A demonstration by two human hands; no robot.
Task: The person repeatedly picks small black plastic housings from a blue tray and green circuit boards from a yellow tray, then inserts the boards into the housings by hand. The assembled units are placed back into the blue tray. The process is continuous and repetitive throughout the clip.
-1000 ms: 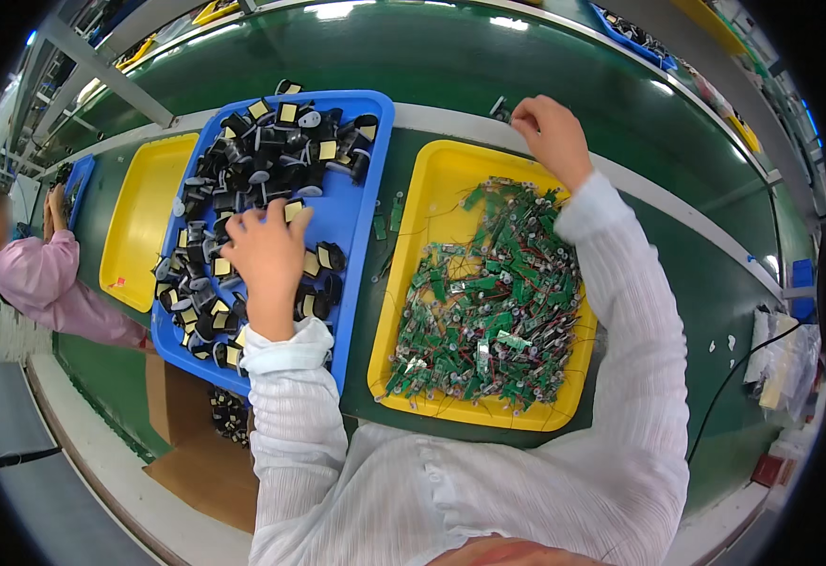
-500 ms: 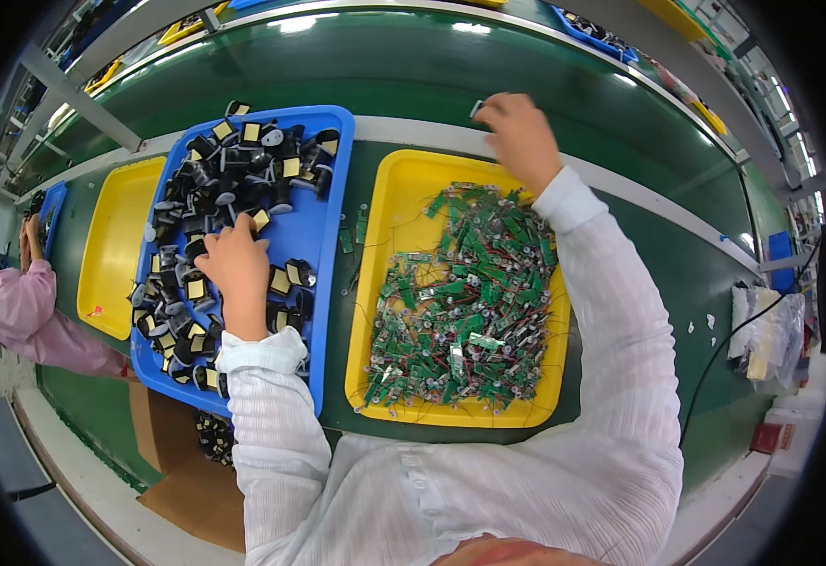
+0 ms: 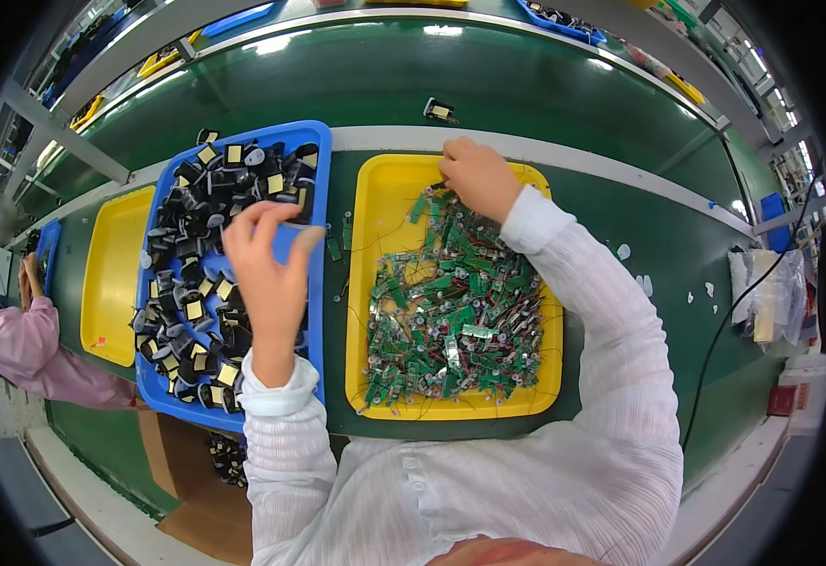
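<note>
Checking L to R: L hand (image 3: 276, 274), thumb and fingers apart, hung over blue tray (image 3: 290, 137) of black parts (image 3: 210, 203); blur, couldn't tell if one was held. One black part (image 3: 439, 110) lay on green belt (image 3: 545, 99), beyond yellow tray (image 3: 384, 184) of wired green boards (image 3: 474, 283). R hand (image 3: 477, 174), fingertips bunched, was over tray's far end; grip hidden. Step prob. picking; next move req'd clean pinch. Vs. 0.5 s prior: R hand off belt, L raised.
</note>
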